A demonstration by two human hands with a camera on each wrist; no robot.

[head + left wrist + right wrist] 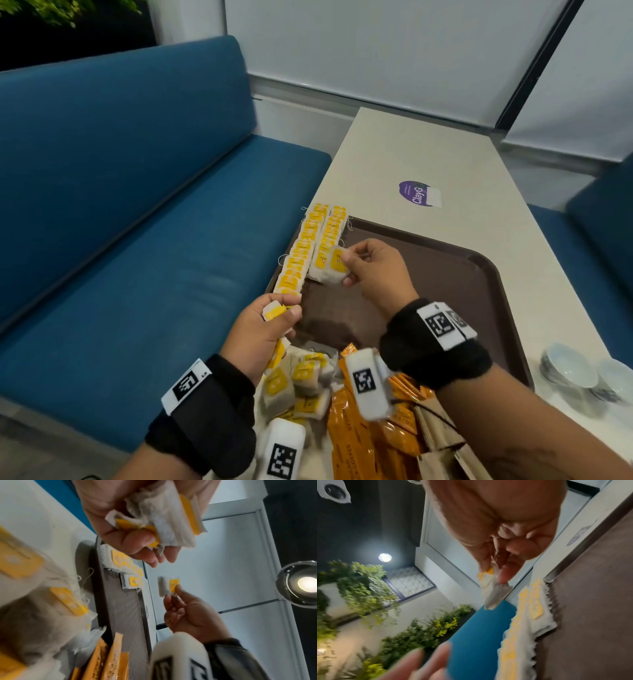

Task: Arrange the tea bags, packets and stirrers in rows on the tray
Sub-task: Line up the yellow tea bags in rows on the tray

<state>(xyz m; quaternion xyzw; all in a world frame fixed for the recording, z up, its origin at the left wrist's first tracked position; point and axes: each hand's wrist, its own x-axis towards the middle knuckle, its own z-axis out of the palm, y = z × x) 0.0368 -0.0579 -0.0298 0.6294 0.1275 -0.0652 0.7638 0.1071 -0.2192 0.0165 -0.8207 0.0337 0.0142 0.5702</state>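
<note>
Yellow-tagged tea bag (334,265), pinched in the right hand (375,270), is hovering at the near end of the second row along the tray (445,274)'s left edge. The left hand (263,329) is gripping spare tea bags (274,312). Next move, judged: lay it overlapping the row's last bag.

Two hands (260,329) (one tray (445,274))

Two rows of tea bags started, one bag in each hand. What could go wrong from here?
1. The right hand pinches one tea bag right at the near end of the second row; setting it down could nudge the overlapped bags askew.
2. The left hand grips a crumpled bunch of tea bags; strings may tangle, pulling out several.
3. The first row lies along the tray's left rim; a bump could tip bags off.
</note>
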